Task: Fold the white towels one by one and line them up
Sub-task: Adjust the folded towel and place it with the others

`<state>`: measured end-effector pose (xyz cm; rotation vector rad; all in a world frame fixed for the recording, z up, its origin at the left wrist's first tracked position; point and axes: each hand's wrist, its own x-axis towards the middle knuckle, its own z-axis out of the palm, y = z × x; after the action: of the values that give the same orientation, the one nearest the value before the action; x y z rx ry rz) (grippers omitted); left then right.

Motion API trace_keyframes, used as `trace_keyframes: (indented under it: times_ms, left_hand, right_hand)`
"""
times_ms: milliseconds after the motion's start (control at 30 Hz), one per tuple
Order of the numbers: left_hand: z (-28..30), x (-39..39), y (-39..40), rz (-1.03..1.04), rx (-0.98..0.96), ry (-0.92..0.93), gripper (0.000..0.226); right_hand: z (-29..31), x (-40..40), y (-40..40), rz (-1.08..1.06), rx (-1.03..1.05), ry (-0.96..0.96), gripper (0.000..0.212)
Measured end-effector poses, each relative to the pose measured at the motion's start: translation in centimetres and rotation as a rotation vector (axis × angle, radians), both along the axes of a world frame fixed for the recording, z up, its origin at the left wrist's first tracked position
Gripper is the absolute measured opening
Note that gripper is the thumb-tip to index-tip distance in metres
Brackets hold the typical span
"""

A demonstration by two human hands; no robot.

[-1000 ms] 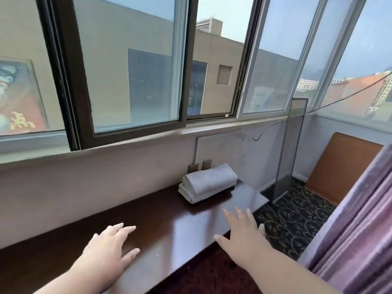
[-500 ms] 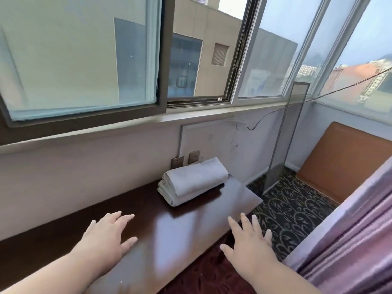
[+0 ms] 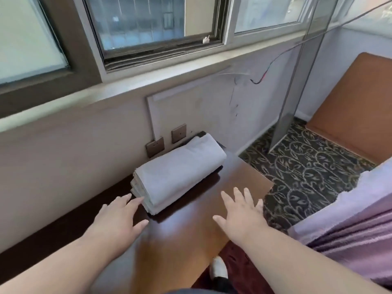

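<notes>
Nearest the camera, two bare forearms reach forward over a dark, glossy wooden worktop [image 3: 191,236]. Both hands are spread flat with fingers apart and hold nothing. The left hand [image 3: 118,219] hovers over the worktop with its fingertips [image 3: 139,200] just beside the near corner of the stack of folded white towels [image 3: 178,172]; whether they touch it cannot be told. The right hand [image 3: 240,213] is stretched out near the worktop's right edge, apart from the towels. Below, between the arms, a white-toed shoe [image 3: 218,270] shows on the floor. At the right edge hangs a purple curtain [image 3: 347,236].

Farther on, the towel stack lies at an angle on the worktop's far right corner, close against the wall, several layers showing at its near end. Just behind it, two brown wall plates [image 3: 166,139] sit on the pale wall. To the right, patterned dark carpet [image 3: 307,166] covers the floor, with a brown board [image 3: 356,107] leaning beyond it. Above the sill runs a row of windows [image 3: 148,22].
</notes>
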<state>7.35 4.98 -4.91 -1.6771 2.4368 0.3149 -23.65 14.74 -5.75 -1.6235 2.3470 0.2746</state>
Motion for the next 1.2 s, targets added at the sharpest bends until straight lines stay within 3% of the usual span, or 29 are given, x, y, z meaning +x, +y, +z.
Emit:
trace_keyframes:
  times_ms: [233, 300, 367, 500, 633, 767, 867, 900, 1034, 1200]
  left_hand:
    - [-0.2, -8.2, -4.1, 0.184, 0.036, 0.096, 0.068]
    - [-0.4, -9.9, -5.2, 0.246, 0.043, 0.095, 0.066]
    - [-1.2, -11.3, -5.8, 0.348, 0.079, 0.138, 0.064]
    - [-3.7, -12.6, -6.8, 0.841, 0.167, 0.406, 0.063]
    - [-5.0, -11.7, -8.5, 1.163, 0.165, 0.600, 0.060]
    - [-5.8, -11.3, -10.6, 1.262, 0.208, 0.701, 0.053]
    - [-6.4, -11.7, -11.6, 1.357, 0.265, 0.727, 0.043]
    - [-6.6, -11.9, -11.7, 1.372, 0.265, 0.728, 0.040]
    - [-7.3, -12.4, -11.4, 1.433, 0.149, 0.785, 0.030]
    - [-7.3, -12.5, -11.6, 1.452, 0.079, 0.717, 0.033]
  right_hand:
    - [0.8, -7.6, -14.8, 0.180, -0.033, -0.048, 0.076]
    - [0.6, -9.1, -18.0, 0.148, 0.001, -0.132, 0.075]
    - [0.2, -10.0, -20.4, 0.002, 0.016, -0.337, 0.076]
    - [-1.6, -11.0, -24.0, -0.329, -0.077, -0.678, 0.073]
    - [-2.6, -11.9, -26.7, -0.253, -0.098, -0.737, 0.076]
    - [-3.0, -12.1, -30.0, -0.191, -0.010, -0.708, 0.074]
    - [-3.7, -12.0, -31.8, -0.093, 0.039, -0.679, 0.024]
    - [-4.0, -12.0, -32.2, -0.067, 0.035, -0.694, 0.019]
    - [-4.8, -11.5, -32.6, -0.063, -0.059, -0.804, 0.026]
    - [-5.7, -10.6, -33.4, -0.020, -0.136, -0.772, 0.042]
